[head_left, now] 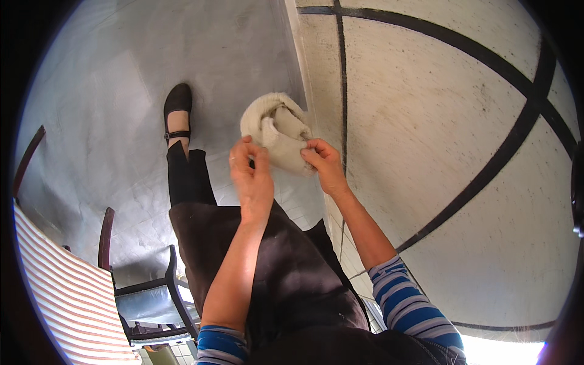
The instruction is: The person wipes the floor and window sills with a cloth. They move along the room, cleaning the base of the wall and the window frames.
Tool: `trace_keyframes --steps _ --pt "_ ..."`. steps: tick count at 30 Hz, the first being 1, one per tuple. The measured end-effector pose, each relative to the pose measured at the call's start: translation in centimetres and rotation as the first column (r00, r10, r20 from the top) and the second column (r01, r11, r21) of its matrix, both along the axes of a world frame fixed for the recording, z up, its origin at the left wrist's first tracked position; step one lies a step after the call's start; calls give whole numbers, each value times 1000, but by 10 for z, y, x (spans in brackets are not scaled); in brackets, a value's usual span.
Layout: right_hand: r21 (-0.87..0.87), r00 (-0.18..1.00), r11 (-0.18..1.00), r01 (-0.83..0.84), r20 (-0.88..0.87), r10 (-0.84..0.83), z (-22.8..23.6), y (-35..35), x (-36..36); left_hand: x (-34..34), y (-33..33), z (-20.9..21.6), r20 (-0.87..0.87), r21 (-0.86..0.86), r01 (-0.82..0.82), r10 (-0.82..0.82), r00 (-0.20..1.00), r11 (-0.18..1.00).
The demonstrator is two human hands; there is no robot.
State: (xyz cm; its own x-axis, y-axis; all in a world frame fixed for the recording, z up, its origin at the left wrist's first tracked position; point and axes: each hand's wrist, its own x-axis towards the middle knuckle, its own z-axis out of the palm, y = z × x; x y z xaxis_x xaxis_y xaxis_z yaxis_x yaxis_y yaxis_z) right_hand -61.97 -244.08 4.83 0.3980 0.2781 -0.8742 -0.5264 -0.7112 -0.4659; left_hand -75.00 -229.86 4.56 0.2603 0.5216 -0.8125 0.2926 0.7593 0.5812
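A cream, fleecy cloth (pixel 283 137) is curled into a hollow, bonnet-like shape in front of me, held up over the grey floor. Its exact kind I cannot make out. On its right edge, the thumb and fingertips of my right hand (pixel 325 164) pinch the material. My left hand (pixel 250 176) has curled fingers, with the tips against the cloth's lower left edge; a small dark spot shows through the gap between them, and what it is stays unclear.
A pale wall (pixel 426 134) with thick black lines rises close on my right. Left of me stand a dark-framed chair (pixel 155 304) with a light seat and a striped orange-and-white surface (pixel 67 280). My black shoe (pixel 178 103) is on the grey floor (pixel 121 73).
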Motion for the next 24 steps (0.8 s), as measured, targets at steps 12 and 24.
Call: trace_keyframes --steps 12,24 --pt "346 817 926 148 485 -312 72 85 77 -3 15 9 75 -64 -32 37 997 997" --pt "497 847 862 103 410 -338 96 74 87 2 12 11 45 -92 3 1 999 996"
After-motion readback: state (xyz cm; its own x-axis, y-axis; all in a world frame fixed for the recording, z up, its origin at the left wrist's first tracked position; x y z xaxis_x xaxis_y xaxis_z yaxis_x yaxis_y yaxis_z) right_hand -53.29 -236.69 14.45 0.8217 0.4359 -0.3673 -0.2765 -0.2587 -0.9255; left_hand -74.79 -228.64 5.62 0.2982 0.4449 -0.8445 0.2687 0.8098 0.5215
